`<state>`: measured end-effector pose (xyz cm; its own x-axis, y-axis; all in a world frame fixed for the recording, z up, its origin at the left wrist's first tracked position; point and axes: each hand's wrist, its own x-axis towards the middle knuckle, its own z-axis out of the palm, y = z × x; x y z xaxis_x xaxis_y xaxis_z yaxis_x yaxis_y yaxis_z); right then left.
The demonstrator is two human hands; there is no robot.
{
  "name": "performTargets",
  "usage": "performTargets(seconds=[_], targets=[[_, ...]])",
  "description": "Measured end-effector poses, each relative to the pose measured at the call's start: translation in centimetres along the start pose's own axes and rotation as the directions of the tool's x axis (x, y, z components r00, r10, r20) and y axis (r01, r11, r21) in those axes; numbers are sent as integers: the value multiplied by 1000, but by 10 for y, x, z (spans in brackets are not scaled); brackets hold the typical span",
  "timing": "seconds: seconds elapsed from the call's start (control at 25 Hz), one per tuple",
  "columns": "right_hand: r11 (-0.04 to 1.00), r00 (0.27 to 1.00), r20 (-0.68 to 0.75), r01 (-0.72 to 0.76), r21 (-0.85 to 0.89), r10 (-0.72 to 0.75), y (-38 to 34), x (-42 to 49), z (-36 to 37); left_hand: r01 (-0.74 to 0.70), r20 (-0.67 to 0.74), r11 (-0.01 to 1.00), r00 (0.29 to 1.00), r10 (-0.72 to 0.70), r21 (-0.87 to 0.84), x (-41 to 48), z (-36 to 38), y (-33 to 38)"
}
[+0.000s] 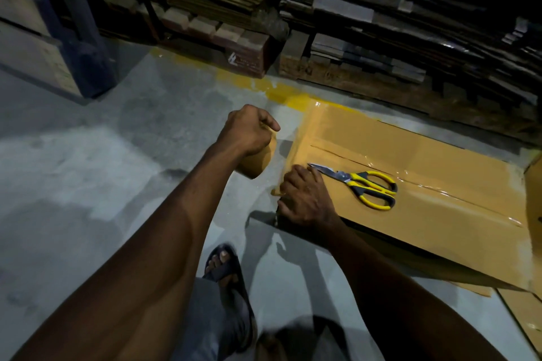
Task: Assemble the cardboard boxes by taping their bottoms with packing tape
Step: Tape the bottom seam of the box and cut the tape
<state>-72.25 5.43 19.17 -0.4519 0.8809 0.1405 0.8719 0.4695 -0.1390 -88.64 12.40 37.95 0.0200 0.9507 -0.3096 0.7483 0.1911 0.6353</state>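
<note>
The smooth grey concrete floor (117,155) carries a worn yellow painted line (281,91) running along its far edge. Beyond that line two weathered wooden pallets stand on the floor, one (243,50) at the middle of the far edge and one (366,79) toward the far right corner, each loaded with flattened cardboard. A dark blue steel rack post (88,61) rises from the floor near the far left corner. Just this side of the line, on the right, sits a brown cardboard box (440,214) with clear glossy tape across its upward face. Flat brown cardboard sheets (522,319) lie by the right edge, partly under the box. A foot in a dark sandal (225,269) stands near the near edge.
</note>
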Motion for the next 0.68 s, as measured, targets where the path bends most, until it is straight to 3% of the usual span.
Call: performTargets(seconds=[0.08,0.24,0.36,0.44,0.6,0.68], targets=[[996,995,84,66,-68,-60,0,8,-1,6,-7,1000,1000,-6,-1,1,0,1],[994,948,318,54,-98,-20,-2,40,3,4,-29,1000,1000,-4,0,2,4,6],[996,979,183,-94,-9,94,21,48,1,-2,-40,1000,999,1,-20,5,7,11],[992,987,112,-113,-51,118,41,49,-3,-2,-59,1000,998,1,-25,9,9,13],[987,923,381,8,-163,55,57,81,-8,7,-79,999,997,-9,-31,18,10,18],[990,891,449,-1,-140,64,63,100,-6,6,-75,999,997,-8,-33,23,13,21]])
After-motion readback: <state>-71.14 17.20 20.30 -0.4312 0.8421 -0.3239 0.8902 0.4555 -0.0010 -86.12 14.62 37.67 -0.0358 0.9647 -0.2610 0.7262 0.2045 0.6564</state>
